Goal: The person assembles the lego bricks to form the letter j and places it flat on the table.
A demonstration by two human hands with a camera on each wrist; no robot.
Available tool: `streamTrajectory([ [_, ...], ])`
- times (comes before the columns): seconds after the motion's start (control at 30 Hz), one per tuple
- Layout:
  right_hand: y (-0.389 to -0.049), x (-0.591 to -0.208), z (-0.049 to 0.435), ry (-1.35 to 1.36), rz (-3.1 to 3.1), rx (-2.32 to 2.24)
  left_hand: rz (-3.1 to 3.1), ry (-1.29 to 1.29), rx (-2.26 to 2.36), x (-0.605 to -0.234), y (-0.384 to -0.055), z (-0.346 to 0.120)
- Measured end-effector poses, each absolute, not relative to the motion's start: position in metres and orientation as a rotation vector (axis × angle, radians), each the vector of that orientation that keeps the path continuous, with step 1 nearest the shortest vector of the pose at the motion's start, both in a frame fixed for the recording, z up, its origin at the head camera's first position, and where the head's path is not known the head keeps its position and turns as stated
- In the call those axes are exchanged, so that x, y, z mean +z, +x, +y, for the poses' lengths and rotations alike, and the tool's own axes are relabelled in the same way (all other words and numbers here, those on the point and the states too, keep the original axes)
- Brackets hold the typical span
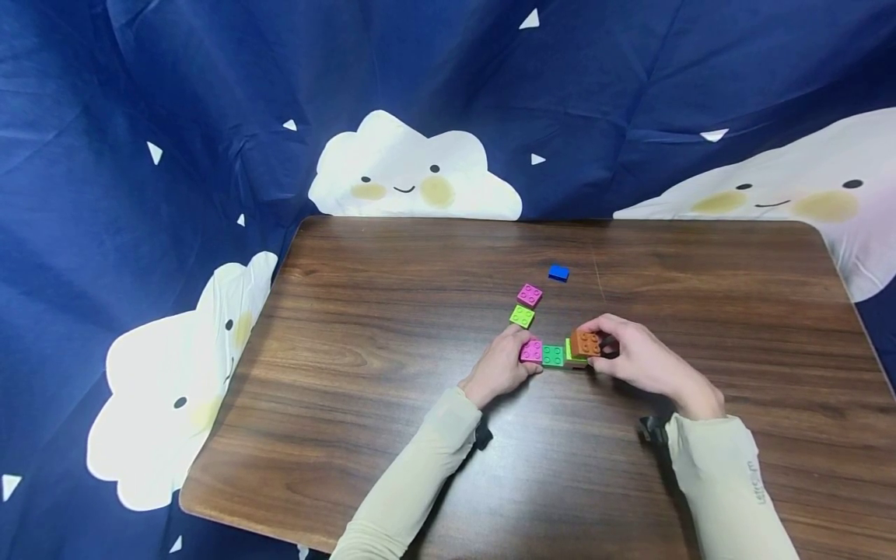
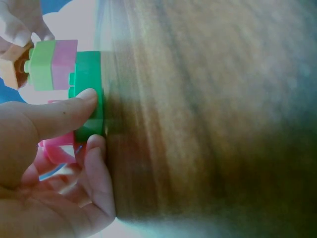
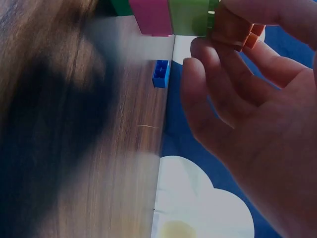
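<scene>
Head view: on the bench (image 1: 385,327), the left hand (image 1: 498,364) has its grip on the green brick (image 1: 553,355); the right hand (image 1: 633,354) pinches an orange brick (image 1: 586,343), tilted over the lime brick (image 2: 42,64) stacked above the green brick's right end. Beyond it lies a blue brick (image 1: 558,273).

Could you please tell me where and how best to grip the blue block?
I'd pinch the blue block by opposite sides, coming from above and its right, probably with the right hand once free: it is boxy and lies low on the table, with the loose pink block to its near left.
</scene>
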State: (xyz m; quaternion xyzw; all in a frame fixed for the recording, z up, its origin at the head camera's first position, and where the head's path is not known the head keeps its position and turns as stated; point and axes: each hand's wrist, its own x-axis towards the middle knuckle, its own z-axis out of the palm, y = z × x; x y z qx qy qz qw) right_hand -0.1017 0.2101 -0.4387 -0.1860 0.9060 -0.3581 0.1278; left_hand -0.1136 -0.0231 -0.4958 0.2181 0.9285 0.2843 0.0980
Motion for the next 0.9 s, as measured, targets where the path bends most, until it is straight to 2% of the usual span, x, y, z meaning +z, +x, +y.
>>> streamTrajectory([
  [0.37, -0.1022, -0.4443, 0.2066, -0.656, 2.694, -1.004, 2.737, 0.641, 0.865, -0.4963, -0.1141, -0.0232],
  [0.9, -0.1026, -0.4414, 0.2054, -0.674, 2.711, -1.002, 2.729, 0.632, 0.856, -0.4961, -0.1141, -0.0225],
])
